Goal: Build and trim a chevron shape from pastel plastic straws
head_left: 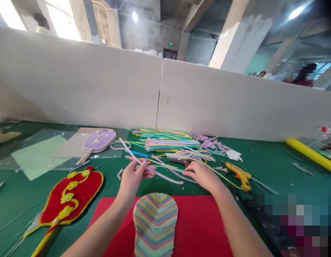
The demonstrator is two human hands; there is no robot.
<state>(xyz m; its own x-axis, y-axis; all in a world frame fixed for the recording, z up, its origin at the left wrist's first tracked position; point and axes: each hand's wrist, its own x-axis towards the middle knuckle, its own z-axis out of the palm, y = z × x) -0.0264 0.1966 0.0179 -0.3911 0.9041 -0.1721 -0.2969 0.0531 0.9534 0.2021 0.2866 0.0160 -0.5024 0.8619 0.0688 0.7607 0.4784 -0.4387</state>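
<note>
My left hand is closed around a pale pink pipe cleaner, whose other end sticks up past the thumb. The fingers of my right hand are bent together on a loose lilac pipe cleaner at the near side of the pile; the fingertips are partly hidden. Below both hands, a chevron-striped panel of pastel pipe cleaners with a rounded top lies on a red sheet. Behind them, bundles of pastel pipe cleaners are stacked on the green table.
On the left lie a red fan with yellow flowers, a lilac fan and a pale green sheet. A yellow glue gun rests at right, near tweezers and a yellow bar. A white partition stands behind.
</note>
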